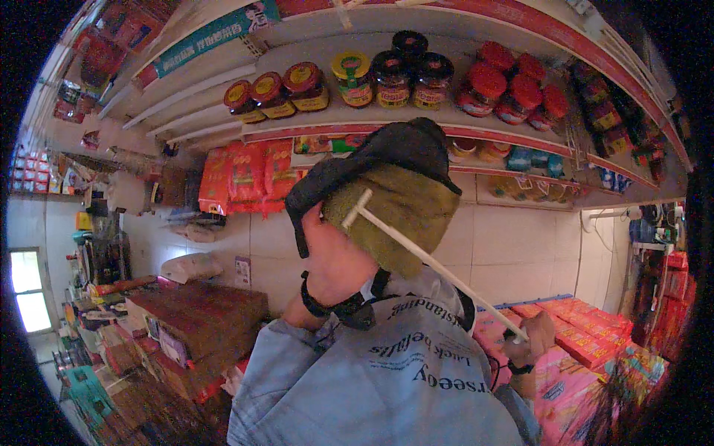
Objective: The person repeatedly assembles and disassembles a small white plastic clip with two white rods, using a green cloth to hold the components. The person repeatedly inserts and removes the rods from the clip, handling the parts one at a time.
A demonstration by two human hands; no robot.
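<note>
Person is wearing a pale blue top (320, 405), fabric creasing loosely; dark lettering (435, 375) is running across its front in several sizes, reading upside down. Left sleeve (277, 357) is leaving the forearm partly bare. Black band (321, 306) is circling the left wrist (316, 288); a narrower dark band (520, 368), the right.

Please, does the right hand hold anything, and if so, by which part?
Yes: the right hand holds a pale stick, gripped on its shaft, well away from the T-shaped end.
</note>
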